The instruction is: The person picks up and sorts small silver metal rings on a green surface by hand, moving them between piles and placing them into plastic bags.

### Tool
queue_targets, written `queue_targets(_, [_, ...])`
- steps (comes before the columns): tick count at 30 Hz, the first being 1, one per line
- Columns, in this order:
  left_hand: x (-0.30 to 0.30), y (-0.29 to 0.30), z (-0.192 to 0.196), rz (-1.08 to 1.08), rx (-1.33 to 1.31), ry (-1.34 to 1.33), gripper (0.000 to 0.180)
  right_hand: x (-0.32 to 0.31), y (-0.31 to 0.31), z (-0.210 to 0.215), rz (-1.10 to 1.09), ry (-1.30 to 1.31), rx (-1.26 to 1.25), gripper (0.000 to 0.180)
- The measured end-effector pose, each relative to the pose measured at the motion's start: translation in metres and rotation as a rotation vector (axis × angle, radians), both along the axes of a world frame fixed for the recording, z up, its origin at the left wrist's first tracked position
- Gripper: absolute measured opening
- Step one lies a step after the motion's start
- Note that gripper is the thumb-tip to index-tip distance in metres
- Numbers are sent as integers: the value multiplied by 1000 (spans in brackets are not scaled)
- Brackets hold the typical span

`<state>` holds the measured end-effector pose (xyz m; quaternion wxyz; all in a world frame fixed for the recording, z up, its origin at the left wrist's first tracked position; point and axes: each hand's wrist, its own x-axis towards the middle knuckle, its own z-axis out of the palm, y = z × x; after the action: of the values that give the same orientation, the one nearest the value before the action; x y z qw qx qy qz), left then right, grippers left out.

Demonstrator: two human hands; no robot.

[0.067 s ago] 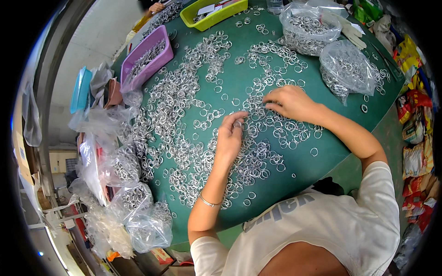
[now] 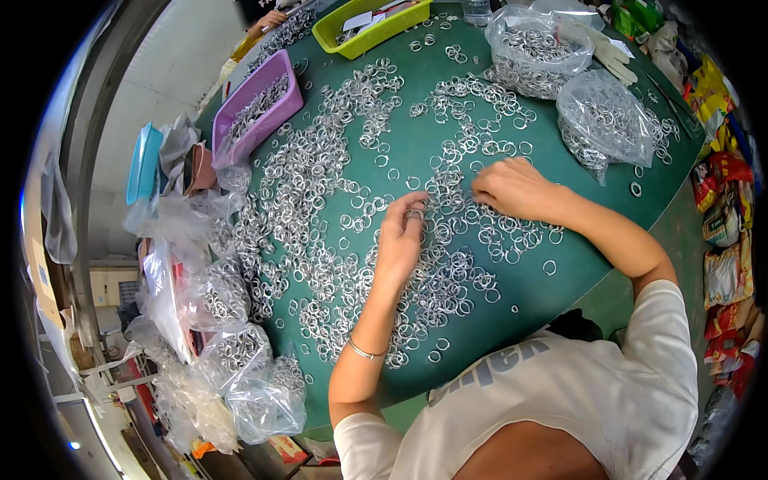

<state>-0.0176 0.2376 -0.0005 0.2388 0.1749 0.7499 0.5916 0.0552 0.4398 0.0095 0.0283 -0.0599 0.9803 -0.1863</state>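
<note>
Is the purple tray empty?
No, the purple tray holds a heap of metal rings.

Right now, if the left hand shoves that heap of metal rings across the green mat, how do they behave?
The metal rings are probably stiff and light: thin wire loops that keep their round shape. Lying flat on the green mat, they'd likely slide and scatter rather than roll. Many overlap near the left hand, so a push may drag tangled clumps along; the right hand rests on such a cluster.
</note>
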Motion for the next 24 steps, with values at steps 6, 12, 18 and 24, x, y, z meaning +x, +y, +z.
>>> queue_targets(6, [-36, 12, -7, -116, -268, 500, 22, 1, 24, 30, 22, -173, -211, 18])
queue_targets(12, [-37, 27, -11, -219, -402, 687, 21, -52, 52, -12, -433, 442, 51, 18])
queue_targets(18, [-34, 27, -1, -252, -288, 639, 15, -95, 74, -34, -428, 471, 385, 26])
queue_targets(24, [-34, 14, 9, -286, -288, 589, 12, -56, 42, -25, -190, 317, 97, 24])
